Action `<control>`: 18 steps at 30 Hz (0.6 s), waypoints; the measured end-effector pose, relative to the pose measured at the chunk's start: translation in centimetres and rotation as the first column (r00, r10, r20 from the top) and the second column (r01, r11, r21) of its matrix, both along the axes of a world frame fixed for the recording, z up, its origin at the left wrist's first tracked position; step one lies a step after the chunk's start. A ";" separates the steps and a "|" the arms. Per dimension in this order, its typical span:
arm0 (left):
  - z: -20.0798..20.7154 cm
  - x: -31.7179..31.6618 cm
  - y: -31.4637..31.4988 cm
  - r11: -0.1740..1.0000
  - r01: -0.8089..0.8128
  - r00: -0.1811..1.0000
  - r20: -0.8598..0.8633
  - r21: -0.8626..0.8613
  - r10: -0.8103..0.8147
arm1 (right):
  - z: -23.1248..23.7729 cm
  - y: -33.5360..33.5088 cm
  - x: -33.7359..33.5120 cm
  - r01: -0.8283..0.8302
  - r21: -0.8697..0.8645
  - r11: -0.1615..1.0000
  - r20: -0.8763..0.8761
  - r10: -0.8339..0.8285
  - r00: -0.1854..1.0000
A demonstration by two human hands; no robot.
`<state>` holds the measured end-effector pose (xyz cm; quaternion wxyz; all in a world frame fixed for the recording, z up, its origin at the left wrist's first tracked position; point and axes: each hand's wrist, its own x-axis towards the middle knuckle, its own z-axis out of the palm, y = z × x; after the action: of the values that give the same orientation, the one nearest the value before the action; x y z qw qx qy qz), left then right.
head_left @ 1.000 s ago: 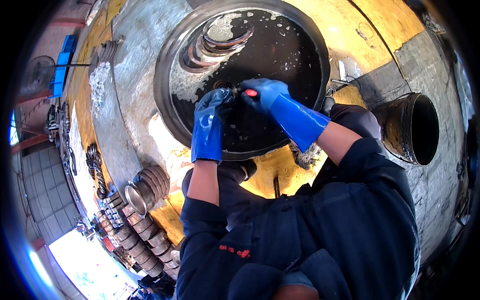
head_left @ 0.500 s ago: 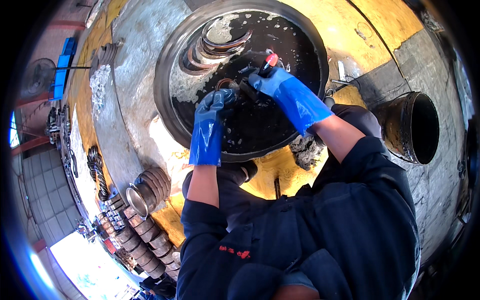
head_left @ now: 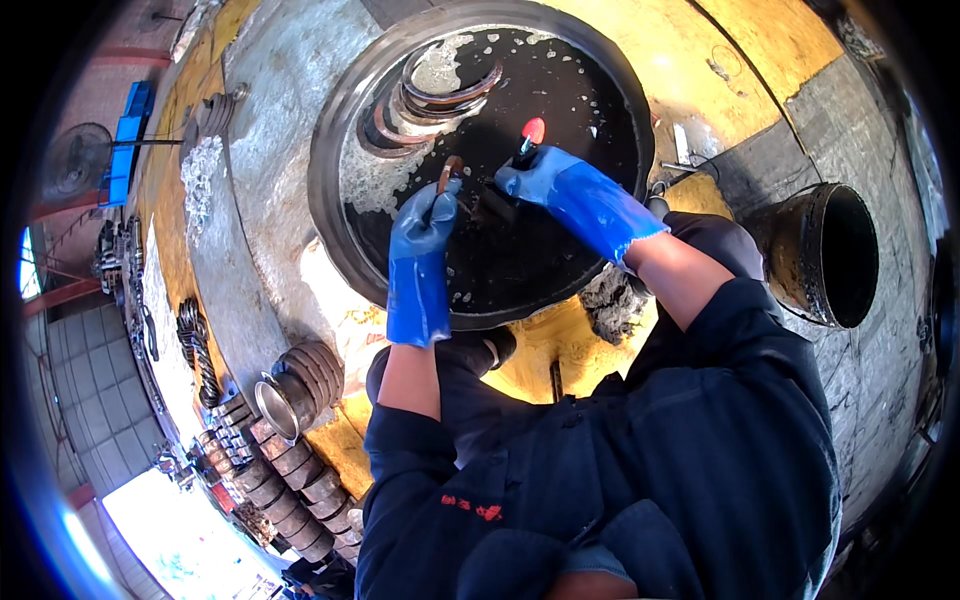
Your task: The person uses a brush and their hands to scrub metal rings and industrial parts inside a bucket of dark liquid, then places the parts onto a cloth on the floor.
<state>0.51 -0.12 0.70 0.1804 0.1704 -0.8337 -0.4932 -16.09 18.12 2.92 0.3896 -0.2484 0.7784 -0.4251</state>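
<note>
My left hand (head_left: 422,225), in a blue rubber glove, is closed on a curved brown metal ring piece (head_left: 449,174), held up on edge. Just to its right, my right hand (head_left: 545,180), gloved alike, grips a tool with a red end (head_left: 534,130). A shiny band shows below the red; the tool's dark lower part blends into the liquid, so its kind is unclear. Both hands are over a wide round basin (head_left: 332,190) of black liquid with pale foam. Several half-ring metal pieces (head_left: 455,98) lie together at its far left.
A dark bucket (head_left: 800,255) lies tipped on the right. Stacked metal rings (head_left: 312,372) and rows of rusty cylindrical parts (head_left: 290,480) stand at the left. A grey clump (head_left: 612,308) sits by the basin's near edge, close to my knee. Yellow and grey sheets cover the floor.
My left hand has turned the ring piece upright and moved slightly nearer me. The right hand has drawn down and left a little, and the tool's red end has swung left.
</note>
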 end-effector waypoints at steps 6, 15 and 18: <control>0.8 -0.8 -0.4 0.549 0.086 0.993 0.026 -0.831 -0.116 | -0.9 0.7 0.8 0.044 -0.073 0.996 -0.179 -0.056 0.982; 0.3 -0.3 0.4 0.438 0.013 1.000 0.020 -0.899 0.012 | -2.0 5.7 6.1 -0.244 -0.299 0.922 -0.708 -0.043 0.705; 2.0 0.2 1.0 0.464 0.022 0.997 0.052 -0.886 0.052 | -1.1 6.6 6.6 -0.377 -0.148 0.914 -0.717 0.164 0.678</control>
<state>0.69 0.89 2.75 0.2170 0.0773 -0.9730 0.0179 -9.44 24.77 1.78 0.0902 -0.5554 0.7511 -0.3454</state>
